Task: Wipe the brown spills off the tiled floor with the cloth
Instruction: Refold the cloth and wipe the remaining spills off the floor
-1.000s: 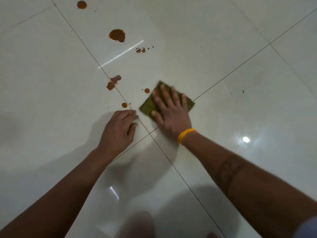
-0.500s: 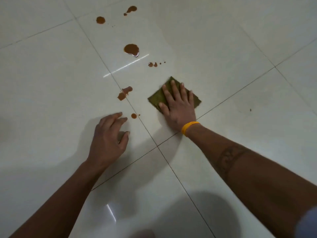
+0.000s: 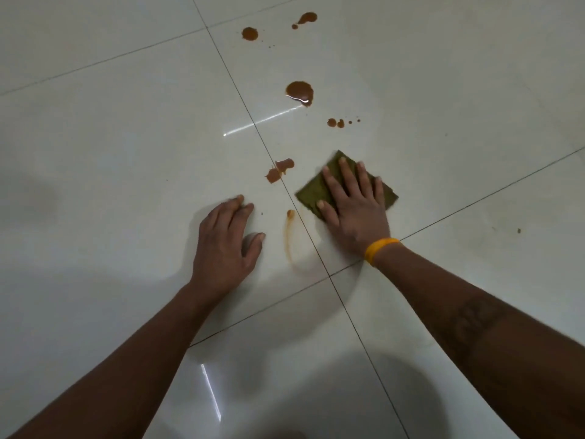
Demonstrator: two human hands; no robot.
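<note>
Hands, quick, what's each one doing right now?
Left hand: open, resting on the white tiled floor.
Right hand: open, fingers straight, pressing the olive-green square cloth.

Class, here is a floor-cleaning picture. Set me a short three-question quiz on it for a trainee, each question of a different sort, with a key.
1. True or false: the right hand presses flat on the green cloth.
2. Multiple choice: the left hand is
A. holding a second cloth
B. resting on the bare tiled floor
C. lifted off the floor
3. Fill in: the curved brown smear lies between the two ____.

Key
1. True.
2. B.
3. Hands. The large brown puddle and the blotch on the grout line lie beyond the cloth, unwiped.
</note>
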